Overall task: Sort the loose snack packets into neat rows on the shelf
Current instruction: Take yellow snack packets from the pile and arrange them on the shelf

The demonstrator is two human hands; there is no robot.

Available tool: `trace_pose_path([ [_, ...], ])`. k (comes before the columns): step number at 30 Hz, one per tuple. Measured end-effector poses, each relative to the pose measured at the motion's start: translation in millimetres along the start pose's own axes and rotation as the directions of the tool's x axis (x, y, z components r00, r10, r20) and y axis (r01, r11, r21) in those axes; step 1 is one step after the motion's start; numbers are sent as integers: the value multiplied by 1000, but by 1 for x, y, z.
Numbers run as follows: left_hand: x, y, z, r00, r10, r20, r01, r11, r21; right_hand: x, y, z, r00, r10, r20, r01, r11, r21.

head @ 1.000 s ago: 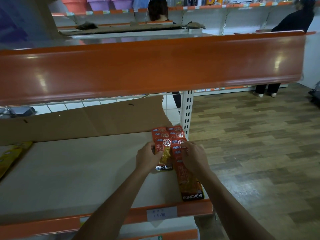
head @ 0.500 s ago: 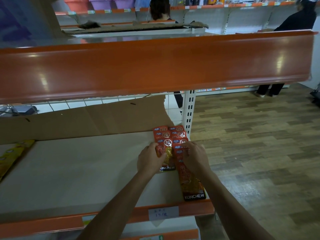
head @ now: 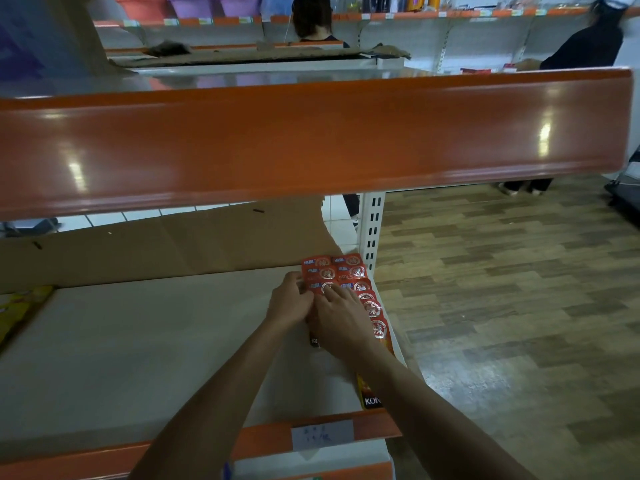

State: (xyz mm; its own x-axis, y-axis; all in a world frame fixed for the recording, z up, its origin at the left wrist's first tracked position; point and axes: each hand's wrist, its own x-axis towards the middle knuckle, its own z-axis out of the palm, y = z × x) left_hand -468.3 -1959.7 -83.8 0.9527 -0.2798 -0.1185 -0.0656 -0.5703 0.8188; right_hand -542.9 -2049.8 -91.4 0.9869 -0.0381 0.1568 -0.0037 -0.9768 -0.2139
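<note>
Red snack packets lie overlapping in two rows at the right end of the shelf (head: 138,341). The left row (head: 320,271) is mostly covered by my hands. The right row (head: 367,301) runs toward the front edge, its lowest packet half hidden under my right forearm. My left hand (head: 289,304) pinches the left edge of a packet in the left row, fingers curled. Spread fingers of my right hand (head: 341,318) rest flat on top of that same row.
The upper shelf's orange lip (head: 311,140) hangs close above. Brown cardboard (head: 173,244) lines the shelf back. A yellow packet (head: 17,310) lies far left. A white upright post (head: 372,230) bounds the right end. A price label (head: 322,434) sits on the front lip. Two people stand behind.
My right hand has moved left from the right row onto the left row, beside my left hand. The left hand has shifted slightly up along the packets' edge.
</note>
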Motion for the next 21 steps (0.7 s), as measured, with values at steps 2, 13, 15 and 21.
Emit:
trace_pose_path([
  [2, 1, 0, -1, 1000, 5, 25, -5, 1000, -4, 1, -2, 2, 999, 5, 48, -4, 1000, -30],
  [13, 0, -4, -5, 999, 35, 42, -35, 999, -13, 6, 2, 10, 999, 13, 46, -9, 996, -93],
  [15, -2, -4, -5, 998, 45, 32, -45, 999, 1, 5, 2, 11, 999, 17, 41, -13, 996, -83],
  [21, -7, -6, -5, 998, 66, 13, -66, 997, 32, 1, -3, 9, 999, 31, -6, -31, 999, -18],
])
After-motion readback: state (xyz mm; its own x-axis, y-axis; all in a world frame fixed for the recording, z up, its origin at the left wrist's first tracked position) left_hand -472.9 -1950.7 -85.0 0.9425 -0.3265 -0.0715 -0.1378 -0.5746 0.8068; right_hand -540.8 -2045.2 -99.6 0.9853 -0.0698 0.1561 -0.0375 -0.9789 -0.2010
